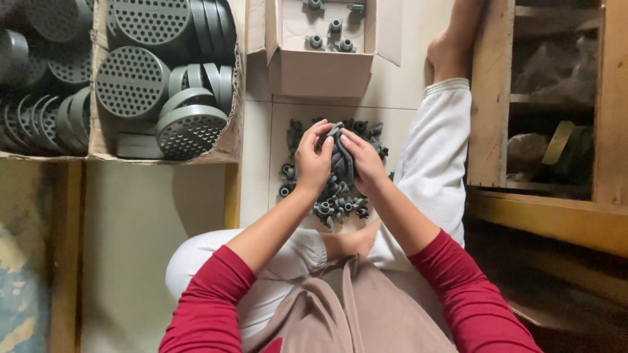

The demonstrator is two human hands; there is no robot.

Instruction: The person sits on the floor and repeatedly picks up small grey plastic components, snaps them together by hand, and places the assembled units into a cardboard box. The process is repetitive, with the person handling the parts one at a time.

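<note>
On the floor [261, 131] beside the parts pile [330, 196], my left hand [313, 160] and right hand [363, 160] clamp one grey fitting [341, 163] together, steadying it.

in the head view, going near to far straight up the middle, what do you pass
red sleeves → both hands, left hand and right hand, on a grey part over the pile of small grey parts → open cardboard box with a few small grey parts inside
</note>
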